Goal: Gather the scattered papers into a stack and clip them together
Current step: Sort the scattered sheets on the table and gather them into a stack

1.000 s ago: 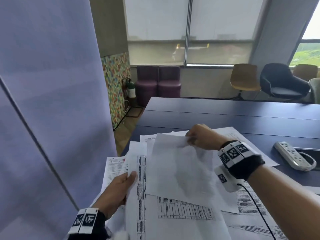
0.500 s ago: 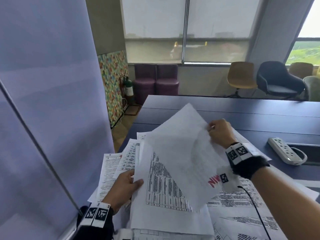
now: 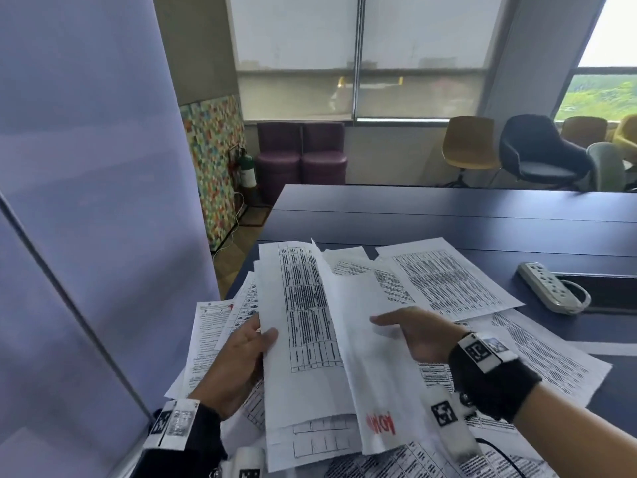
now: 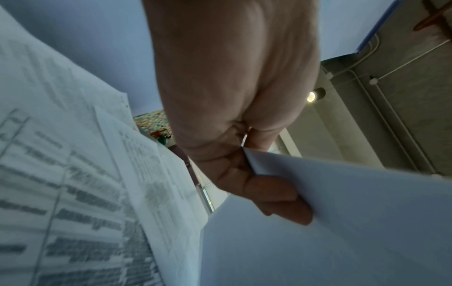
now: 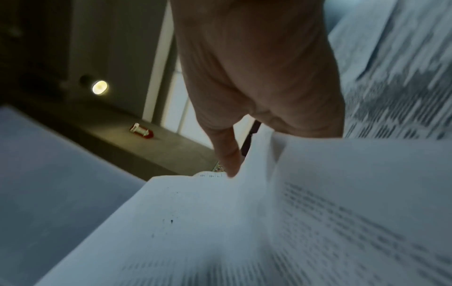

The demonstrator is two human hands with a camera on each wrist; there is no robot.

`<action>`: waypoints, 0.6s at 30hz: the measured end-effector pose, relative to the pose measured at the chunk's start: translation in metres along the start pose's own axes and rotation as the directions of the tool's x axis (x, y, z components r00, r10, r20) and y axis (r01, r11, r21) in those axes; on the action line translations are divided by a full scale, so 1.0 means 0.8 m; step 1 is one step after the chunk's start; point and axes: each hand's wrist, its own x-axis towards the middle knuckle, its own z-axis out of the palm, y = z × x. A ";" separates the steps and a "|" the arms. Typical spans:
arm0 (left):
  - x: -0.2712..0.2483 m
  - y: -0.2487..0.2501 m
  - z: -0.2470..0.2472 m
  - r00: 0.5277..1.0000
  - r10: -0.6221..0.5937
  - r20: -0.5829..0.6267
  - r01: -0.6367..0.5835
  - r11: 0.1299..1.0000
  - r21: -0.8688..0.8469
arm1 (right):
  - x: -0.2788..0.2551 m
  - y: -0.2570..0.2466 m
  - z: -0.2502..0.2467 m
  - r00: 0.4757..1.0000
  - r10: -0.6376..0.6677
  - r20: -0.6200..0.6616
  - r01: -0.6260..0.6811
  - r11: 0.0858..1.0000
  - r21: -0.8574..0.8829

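Observation:
My left hand (image 3: 263, 339) grips a raised sheaf of printed papers (image 3: 303, 322) by its left edge, thumb on top. In the left wrist view its fingers (image 4: 274, 197) curl under a white sheet (image 4: 354, 222). My right hand (image 3: 382, 322) pinches a sheet with red print at its bottom (image 3: 375, 401), thumb on top and fingers hidden beneath. That sheet lies against the right side of the sheaf. Only the thumb (image 5: 226, 154) shows in the right wrist view, beside the paper's edge (image 5: 257, 174). More printed sheets (image 3: 448, 281) lie scattered on the dark blue table (image 3: 448, 215). No clip is in view.
A white power strip (image 3: 548, 288) lies on the table at the right beside a dark recess. A lilac partition (image 3: 86, 201) stands close on the left. Chairs (image 3: 541, 153) and purple stools (image 3: 300, 157) stand beyond the table's far edge.
My right hand has brought its raised sheet down and left, onto the sheaf in my left hand. The left hand has tilted the sheaf more upright.

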 end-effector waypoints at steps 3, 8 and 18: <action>-0.005 0.010 -0.008 1.000 0.012 0.026 -0.012 1.000 -0.014 | -0.007 -0.006 0.021 0.972 0.088 0.220 -0.099 0.994 0.040; -0.015 0.017 -0.023 1.000 0.022 -0.006 -0.022 0.995 -0.096 | 0.003 -0.003 0.061 0.956 0.050 0.289 -0.080 0.993 0.091; -0.037 0.034 -0.041 0.996 0.083 -0.043 -0.092 0.963 -0.253 | -0.005 0.023 0.100 0.894 -0.088 0.440 -0.067 0.944 0.324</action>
